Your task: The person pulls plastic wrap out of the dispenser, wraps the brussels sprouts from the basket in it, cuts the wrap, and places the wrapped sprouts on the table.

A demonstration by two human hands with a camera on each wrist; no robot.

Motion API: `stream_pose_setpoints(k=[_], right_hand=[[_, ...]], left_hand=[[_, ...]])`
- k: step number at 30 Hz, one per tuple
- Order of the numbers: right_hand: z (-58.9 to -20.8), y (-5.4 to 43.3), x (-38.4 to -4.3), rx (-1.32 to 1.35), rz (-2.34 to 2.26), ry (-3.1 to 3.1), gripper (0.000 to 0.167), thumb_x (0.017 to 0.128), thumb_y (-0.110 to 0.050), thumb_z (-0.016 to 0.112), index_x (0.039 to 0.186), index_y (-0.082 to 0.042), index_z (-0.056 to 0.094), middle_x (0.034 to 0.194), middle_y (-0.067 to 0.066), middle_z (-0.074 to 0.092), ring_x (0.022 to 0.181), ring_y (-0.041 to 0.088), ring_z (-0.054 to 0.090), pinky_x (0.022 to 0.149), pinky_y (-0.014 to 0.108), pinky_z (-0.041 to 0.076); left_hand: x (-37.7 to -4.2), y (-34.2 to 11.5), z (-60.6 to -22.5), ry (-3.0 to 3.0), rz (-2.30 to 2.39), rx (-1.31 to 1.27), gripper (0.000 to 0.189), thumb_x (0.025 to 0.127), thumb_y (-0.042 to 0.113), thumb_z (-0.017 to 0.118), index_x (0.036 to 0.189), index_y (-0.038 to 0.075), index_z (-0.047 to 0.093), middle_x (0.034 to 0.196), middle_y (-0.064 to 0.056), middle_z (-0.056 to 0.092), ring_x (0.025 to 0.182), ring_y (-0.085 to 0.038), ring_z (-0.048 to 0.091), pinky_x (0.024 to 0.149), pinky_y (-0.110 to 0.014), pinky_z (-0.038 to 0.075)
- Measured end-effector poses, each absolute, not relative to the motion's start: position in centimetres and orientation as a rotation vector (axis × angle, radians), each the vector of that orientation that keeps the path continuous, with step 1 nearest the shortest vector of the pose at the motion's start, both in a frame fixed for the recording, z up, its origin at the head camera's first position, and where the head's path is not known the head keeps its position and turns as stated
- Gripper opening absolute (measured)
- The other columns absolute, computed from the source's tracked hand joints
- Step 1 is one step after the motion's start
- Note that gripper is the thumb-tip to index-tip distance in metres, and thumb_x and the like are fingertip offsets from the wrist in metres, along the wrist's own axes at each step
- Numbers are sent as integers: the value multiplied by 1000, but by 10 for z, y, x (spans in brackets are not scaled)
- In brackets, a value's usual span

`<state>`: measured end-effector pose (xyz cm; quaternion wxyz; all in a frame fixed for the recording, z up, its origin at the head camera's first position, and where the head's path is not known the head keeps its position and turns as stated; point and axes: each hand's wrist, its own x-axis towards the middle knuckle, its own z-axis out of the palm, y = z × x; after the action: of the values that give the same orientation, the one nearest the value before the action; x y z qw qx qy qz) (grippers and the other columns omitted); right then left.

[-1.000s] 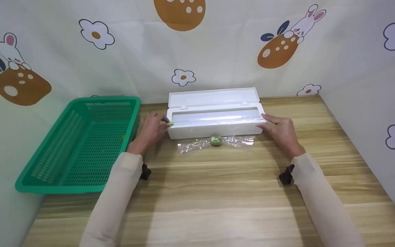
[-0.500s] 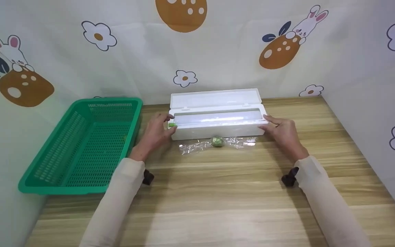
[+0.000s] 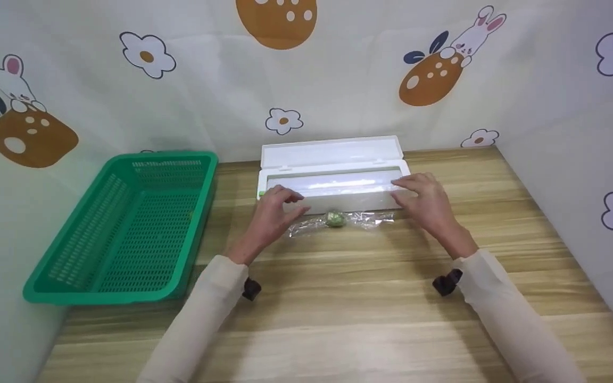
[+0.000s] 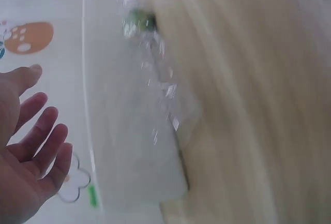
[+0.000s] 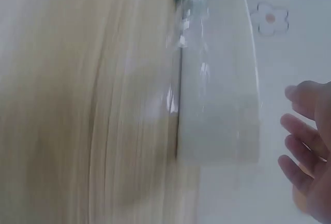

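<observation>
A long white plastic-wrap box [image 3: 338, 201] stands at the back of the table, its lid [image 3: 333, 152] raised. Inside lies a roll of clear plastic wrap [image 3: 333, 182], and a small green slide cutter [image 3: 262, 194] sits at the box's left end. In front of the box lies a small round green item [image 3: 335, 218] wrapped in clear film, both film ends twisted outward. My left hand [image 3: 280, 213] is over the box's front left part, fingers bent loosely and holding nothing. My right hand [image 3: 426, 202] is by the box's right end, thumb and fingers apart.
A green plastic basket [image 3: 193, 250] with slotted walls stands on the left of the wood-grain table [image 3: 349, 319]. A patterned cloth [image 3: 354, 80] hangs close behind the box and along both sides.
My left hand has left the box's left end and the green cutter and moved right, toward the wrapped item. My right hand has come off the box's right end and shifted slightly inward.
</observation>
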<state>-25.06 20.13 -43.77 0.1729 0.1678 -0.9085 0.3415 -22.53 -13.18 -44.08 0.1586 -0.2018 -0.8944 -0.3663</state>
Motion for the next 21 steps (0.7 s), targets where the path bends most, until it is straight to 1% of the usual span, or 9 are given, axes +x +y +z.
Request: stream_pose_setpoints(k=[3,7,11,14,18,21], right_hand=[[-438,184,-243,569,934,-2564,24,85,-11,78,107,-2,76,109,17,71,104,35,62,92,48,52],[-442,171,-238,612,919,-2586,23,85,-10,78,107,-2,76,109,15,70,104,34,63,92,48,53],[-447,172,-239,536,884,-2581,26,86,-9,77,111,-1,75,110,17,68,104,35,61,92,48,51],[-451,179,-242,442,849,-2577,31,86,-8,77,116,-2,73,110,19,65,104,36,58,90,49,49],[-453,189,-249,367,818,-2592,35,86,-10,77,121,-5,72,107,19,60,98,33,53,82,44,45],[-453,193,-254,345,804,-2605,33,86,-13,78,118,-7,74,104,17,59,94,31,51,77,40,41]], left_hand=[[-223,-119,-451,-2570,-1059,-614,27,86,19,79,99,-3,71,96,-17,69,92,-32,66,83,-43,57],[-221,-107,-463,-2597,-1014,-624,24,86,18,79,100,0,72,97,-15,71,92,-29,68,83,-41,58],[-223,-105,-468,-2562,-924,-596,19,87,14,77,101,2,71,96,-14,70,91,-27,69,81,-38,59],[-226,-112,-469,-2495,-824,-539,17,88,11,76,102,3,70,93,-12,67,87,-26,68,76,-36,59],[-232,-128,-469,-2446,-741,-423,22,87,13,77,108,6,73,94,-13,63,84,-28,65,74,-39,57],[-236,-137,-470,-2459,-732,-359,25,87,15,77,111,9,76,95,-13,62,83,-28,63,72,-41,55]])
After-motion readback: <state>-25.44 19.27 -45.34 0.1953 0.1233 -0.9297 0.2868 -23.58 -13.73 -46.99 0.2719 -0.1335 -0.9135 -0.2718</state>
